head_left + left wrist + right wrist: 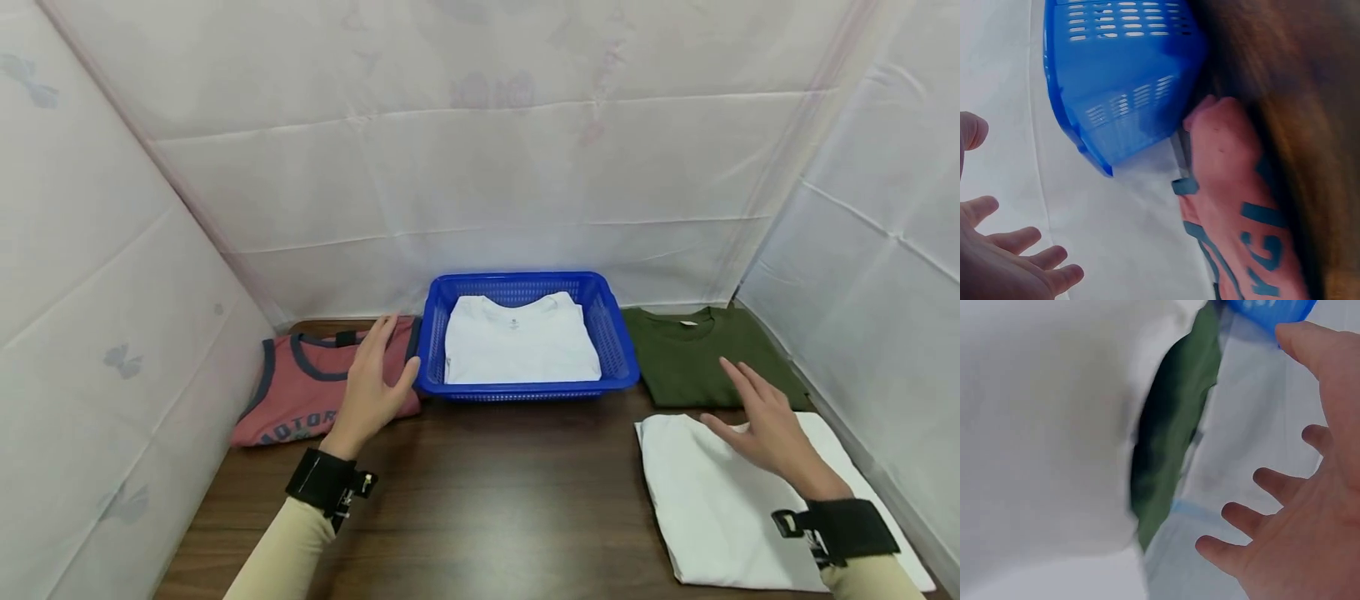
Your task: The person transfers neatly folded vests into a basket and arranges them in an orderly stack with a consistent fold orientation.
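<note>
In the head view my left hand [369, 392] is over the right part of a folded red shirt [315, 404] with dark trim and lettering, near the basket's left side. Its fingers are extended and hold nothing. My right hand [767, 429], fingers spread and holding nothing, hovers over the far part of a folded white cloth [720, 508]. Just beyond that lies a folded dark green shirt [693, 358]. Between the hands, at the back, a blue plastic basket [626, 371] contains a folded white T-shirt [521, 346] with its neckline facing the wall.
The brown wooden table [480, 500] carries all of these. White sheeting [480, 183] with faint prints hangs behind the basket, and more sheeting [97, 333] closes off the left side and the right. Both wrists wear black straps [322, 482] with small cameras.
</note>
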The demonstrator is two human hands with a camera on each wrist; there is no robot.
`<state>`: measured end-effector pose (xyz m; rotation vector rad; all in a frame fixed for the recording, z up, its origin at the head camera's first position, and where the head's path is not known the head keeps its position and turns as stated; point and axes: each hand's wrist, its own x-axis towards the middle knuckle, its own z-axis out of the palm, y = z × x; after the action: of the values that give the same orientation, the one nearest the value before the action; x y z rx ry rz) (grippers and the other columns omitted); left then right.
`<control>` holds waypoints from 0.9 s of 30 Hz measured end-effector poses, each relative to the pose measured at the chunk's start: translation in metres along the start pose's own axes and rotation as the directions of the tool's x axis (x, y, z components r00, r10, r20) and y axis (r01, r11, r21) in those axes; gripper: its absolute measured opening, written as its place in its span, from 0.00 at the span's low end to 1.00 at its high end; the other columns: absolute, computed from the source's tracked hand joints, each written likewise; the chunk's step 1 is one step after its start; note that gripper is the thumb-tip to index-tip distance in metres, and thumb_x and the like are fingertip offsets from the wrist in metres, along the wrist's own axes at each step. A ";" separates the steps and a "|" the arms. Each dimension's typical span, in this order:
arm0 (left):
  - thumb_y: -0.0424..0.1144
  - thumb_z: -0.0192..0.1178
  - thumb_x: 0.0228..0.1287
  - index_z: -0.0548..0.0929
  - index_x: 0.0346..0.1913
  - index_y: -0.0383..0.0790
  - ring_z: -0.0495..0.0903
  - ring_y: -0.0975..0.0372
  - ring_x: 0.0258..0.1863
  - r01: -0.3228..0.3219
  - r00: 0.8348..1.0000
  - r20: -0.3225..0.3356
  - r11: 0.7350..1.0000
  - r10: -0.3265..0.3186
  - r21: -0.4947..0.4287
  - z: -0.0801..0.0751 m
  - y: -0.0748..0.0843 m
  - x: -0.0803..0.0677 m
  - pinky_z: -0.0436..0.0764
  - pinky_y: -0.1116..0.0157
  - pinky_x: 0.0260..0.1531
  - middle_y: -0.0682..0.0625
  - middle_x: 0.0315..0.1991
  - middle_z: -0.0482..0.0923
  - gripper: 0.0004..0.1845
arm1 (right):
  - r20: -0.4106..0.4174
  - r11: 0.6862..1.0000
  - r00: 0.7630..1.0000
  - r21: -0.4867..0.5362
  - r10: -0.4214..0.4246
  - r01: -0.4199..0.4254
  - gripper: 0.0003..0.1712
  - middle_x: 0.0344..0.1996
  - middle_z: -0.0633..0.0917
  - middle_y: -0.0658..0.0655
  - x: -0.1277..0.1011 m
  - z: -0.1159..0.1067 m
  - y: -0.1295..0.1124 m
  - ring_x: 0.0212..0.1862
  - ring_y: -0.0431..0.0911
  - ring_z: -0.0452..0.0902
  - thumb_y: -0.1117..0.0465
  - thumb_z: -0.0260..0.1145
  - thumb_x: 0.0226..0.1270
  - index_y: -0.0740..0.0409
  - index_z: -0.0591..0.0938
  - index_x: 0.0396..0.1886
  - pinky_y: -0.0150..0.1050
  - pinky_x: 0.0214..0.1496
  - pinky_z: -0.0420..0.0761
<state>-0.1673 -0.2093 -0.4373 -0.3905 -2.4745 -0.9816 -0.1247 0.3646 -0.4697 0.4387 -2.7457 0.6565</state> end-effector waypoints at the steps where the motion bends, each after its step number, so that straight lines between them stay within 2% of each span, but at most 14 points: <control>1: 0.45 0.63 0.73 0.60 0.81 0.43 0.55 0.42 0.78 0.013 1.000 0.001 1.000 -0.013 0.004 -0.001 -0.001 -0.003 0.60 0.32 0.68 0.37 0.80 0.54 0.39 | 0.006 1.000 1.000 -0.002 0.012 -0.012 0.56 0.72 0.59 0.81 -0.006 -0.001 0.004 0.67 0.82 0.55 0.54 0.76 0.64 0.55 0.53 0.84 0.80 0.60 0.54; 4: 0.45 0.63 0.73 0.61 0.80 0.41 0.52 0.40 0.78 0.041 0.999 -0.001 0.999 -0.041 0.012 -0.003 -0.002 -0.011 0.57 0.32 0.68 0.36 0.79 0.54 0.38 | 0.038 0.998 0.998 -0.026 0.057 -0.056 0.56 0.72 0.57 0.82 -0.024 -0.005 0.015 0.68 0.82 0.53 0.52 0.74 0.66 0.54 0.51 0.84 0.80 0.62 0.50; 8: 0.45 0.64 0.72 0.63 0.79 0.38 0.50 0.38 0.78 0.046 0.999 -0.005 0.998 -0.046 0.031 -0.003 -0.003 -0.019 0.55 0.32 0.69 0.34 0.78 0.56 0.38 | 0.086 0.989 0.988 -0.086 0.128 -0.121 0.57 0.70 0.57 0.84 -0.044 -0.008 0.029 0.67 0.83 0.52 0.48 0.73 0.68 0.54 0.49 0.85 0.79 0.64 0.48; 12: 0.45 0.66 0.71 0.63 0.79 0.39 0.51 0.38 0.78 0.046 0.999 0.002 0.997 -0.046 0.054 -0.001 -0.004 -0.024 0.57 0.32 0.69 0.34 0.78 0.57 0.38 | 0.117 0.965 0.970 -0.175 0.215 -0.193 0.58 0.69 0.58 0.85 -0.057 -0.008 0.039 0.64 0.87 0.53 0.41 0.72 0.66 0.53 0.50 0.84 0.81 0.56 0.53; 16: 0.44 0.66 0.71 0.63 0.79 0.39 0.51 0.37 0.78 0.048 0.999 0.011 0.997 -0.049 0.053 0.001 -0.007 -0.030 0.57 0.31 0.67 0.34 0.78 0.56 0.39 | 0.173 0.934 0.929 -0.209 0.327 -0.290 0.59 0.72 0.54 0.83 -0.064 -0.010 0.043 0.64 0.90 0.45 0.35 0.67 0.68 0.49 0.45 0.85 0.87 0.50 0.49; 19: 0.44 0.66 0.71 0.62 0.80 0.41 0.51 0.36 0.78 0.064 0.997 0.026 0.997 -0.066 0.048 0.002 -0.009 -0.035 0.57 0.30 0.67 0.33 0.78 0.55 0.39 | 0.233 0.917 0.892 -0.188 0.388 -0.350 0.59 0.74 0.48 0.83 -0.065 -0.010 0.045 0.65 0.93 0.38 0.32 0.63 0.70 0.49 0.41 0.85 0.90 0.49 0.42; 24: 0.45 0.66 0.71 0.61 0.80 0.44 0.51 0.35 0.77 0.097 0.994 0.045 0.993 -0.100 0.062 0.002 -0.008 -0.042 0.57 0.29 0.66 0.33 0.78 0.55 0.39 | 0.333 0.900 0.836 -0.149 0.436 -0.410 0.61 0.74 0.39 0.83 -0.064 -0.006 0.049 0.64 0.94 0.31 0.29 0.61 0.69 0.56 0.42 0.84 0.92 0.46 0.38; 27: 0.45 0.66 0.71 0.61 0.80 0.45 0.51 0.35 0.77 0.094 0.994 0.043 0.994 -0.097 0.062 0.002 -0.007 -0.041 0.58 0.28 0.66 0.33 0.78 0.56 0.39 | 0.352 0.894 0.822 -0.155 0.448 -0.420 0.61 0.73 0.39 0.84 -0.064 -0.004 0.051 0.63 0.95 0.32 0.28 0.61 0.69 0.58 0.43 0.83 0.92 0.45 0.39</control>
<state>-0.1355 -0.2169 -0.4635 -0.2804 -2.5784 -0.9426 -0.0838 0.4237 -0.5076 -0.1090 -3.2706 0.6233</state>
